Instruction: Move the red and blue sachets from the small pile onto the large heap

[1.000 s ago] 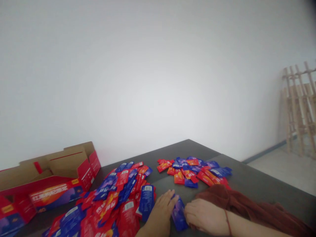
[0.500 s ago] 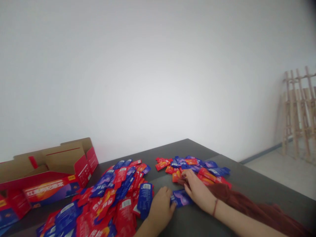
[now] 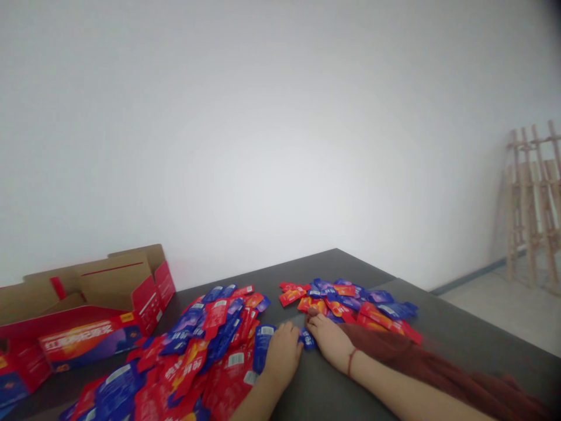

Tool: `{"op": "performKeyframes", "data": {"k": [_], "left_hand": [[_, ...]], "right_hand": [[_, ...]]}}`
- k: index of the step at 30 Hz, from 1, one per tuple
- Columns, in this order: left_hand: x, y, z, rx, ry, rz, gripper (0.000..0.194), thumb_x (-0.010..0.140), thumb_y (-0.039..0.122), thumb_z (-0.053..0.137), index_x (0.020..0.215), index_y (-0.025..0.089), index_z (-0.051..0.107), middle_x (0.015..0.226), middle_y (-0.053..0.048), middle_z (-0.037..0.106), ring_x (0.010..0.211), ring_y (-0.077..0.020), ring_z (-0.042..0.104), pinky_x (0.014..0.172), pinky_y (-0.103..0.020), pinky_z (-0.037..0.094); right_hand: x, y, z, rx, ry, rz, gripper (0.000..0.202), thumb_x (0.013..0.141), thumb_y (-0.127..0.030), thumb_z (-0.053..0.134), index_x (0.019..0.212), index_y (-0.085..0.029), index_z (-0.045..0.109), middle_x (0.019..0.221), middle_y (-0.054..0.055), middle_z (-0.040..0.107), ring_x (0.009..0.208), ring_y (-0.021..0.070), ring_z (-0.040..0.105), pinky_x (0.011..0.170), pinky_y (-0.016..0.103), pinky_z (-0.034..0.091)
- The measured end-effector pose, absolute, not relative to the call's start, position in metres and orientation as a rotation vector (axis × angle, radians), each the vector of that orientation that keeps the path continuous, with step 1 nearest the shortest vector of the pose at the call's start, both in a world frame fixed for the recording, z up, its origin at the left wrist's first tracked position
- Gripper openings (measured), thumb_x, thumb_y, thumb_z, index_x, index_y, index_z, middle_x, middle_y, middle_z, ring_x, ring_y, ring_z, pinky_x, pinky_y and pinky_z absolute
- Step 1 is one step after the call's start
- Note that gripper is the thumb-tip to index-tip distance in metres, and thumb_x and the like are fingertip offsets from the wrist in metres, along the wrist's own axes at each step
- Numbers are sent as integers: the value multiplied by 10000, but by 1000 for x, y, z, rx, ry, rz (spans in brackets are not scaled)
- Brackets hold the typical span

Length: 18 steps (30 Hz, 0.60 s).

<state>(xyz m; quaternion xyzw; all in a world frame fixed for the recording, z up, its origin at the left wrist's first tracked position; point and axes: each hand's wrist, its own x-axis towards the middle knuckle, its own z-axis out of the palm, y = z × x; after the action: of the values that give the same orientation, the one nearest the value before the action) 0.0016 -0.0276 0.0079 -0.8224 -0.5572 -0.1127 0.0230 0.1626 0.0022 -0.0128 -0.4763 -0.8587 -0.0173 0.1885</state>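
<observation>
A blue sachet (image 3: pixel 308 339) lies on the dark table between my hands, largely covered by them. My left hand (image 3: pixel 283 354) is closed at the sachet's left edge, its thumb against it. A bunched brown cloth (image 3: pixel 381 345) is in my right hand (image 3: pixel 331 340), whose fingers are closed round one end at the sachet's right side. The rest of the cloth trails under my right forearm. Beside my left hand, another blue sachet (image 3: pixel 263 344) rests on the edge of a large heap of red and blue sachets (image 3: pixel 193 356).
A smaller pile of red and blue sachets (image 3: pixel 346 298) lies beyond my right hand. Open red cardboard boxes (image 3: pixel 92 339) stand at the left. The table's edge (image 3: pixel 473 324) slopes down to the right. Wooden racks (image 3: pixel 530 204) lean by the wall.
Both hands have moved slightly away from me and closer together, and the blue sachet between them is now more covered. The cloth's end has moved with my right hand.
</observation>
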Motion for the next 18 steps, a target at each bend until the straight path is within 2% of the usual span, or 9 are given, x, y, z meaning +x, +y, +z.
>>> {"op": "performKeyframes", "data": {"k": [2, 7, 11, 14, 18], "left_hand": [[2, -20, 7, -2487, -1739, -321, 194, 886, 178, 465, 1013, 151, 609, 1071, -76, 570, 1022, -238, 512, 893, -354, 398], [-3, -17, 5, -2412, -1731, -287, 219, 901, 196, 451, 993, 151, 645, 1057, -87, 579, 1032, -255, 509, 892, -390, 385], [-8, -22, 6, -2405, -1706, -245, 327, 923, 114, 351, 992, 167, 667, 1022, -82, 598, 1012, -244, 510, 887, -400, 366], [-10, -23, 7, -2406, -1691, -253, 354, 939, 116, 338, 1019, 189, 674, 1016, -78, 605, 990, -237, 510, 868, -395, 361], [-10, -21, 5, -2428, -1661, -281, 357, 951, 129, 338, 1019, 200, 681, 1008, -73, 614, 973, -228, 510, 844, -379, 363]], "right_hand": [[152, 20, -11, -1360, -2397, -31, 295, 887, -73, 408, 994, -114, 680, 1038, 131, 660, 1024, 235, 551, 964, 339, 382], [130, 25, -7, -1330, -2364, 27, 333, 862, -75, 378, 1016, -103, 672, 1061, 147, 663, 1026, 234, 563, 944, 341, 403], [137, -2, -11, -1178, -2440, 43, 425, 754, -84, 472, 1144, -122, 636, 1191, 108, 631, 1119, 221, 528, 1015, 308, 356], [157, -12, -12, -1376, -2406, -57, 486, 763, -69, 436, 1225, -56, 590, 1267, 163, 588, 1175, 255, 500, 1048, 351, 325], [164, -6, -10, -1573, -2342, -133, 421, 807, -77, 406, 1162, 8, 615, 1188, 239, 612, 1115, 310, 533, 1016, 427, 344]]}}
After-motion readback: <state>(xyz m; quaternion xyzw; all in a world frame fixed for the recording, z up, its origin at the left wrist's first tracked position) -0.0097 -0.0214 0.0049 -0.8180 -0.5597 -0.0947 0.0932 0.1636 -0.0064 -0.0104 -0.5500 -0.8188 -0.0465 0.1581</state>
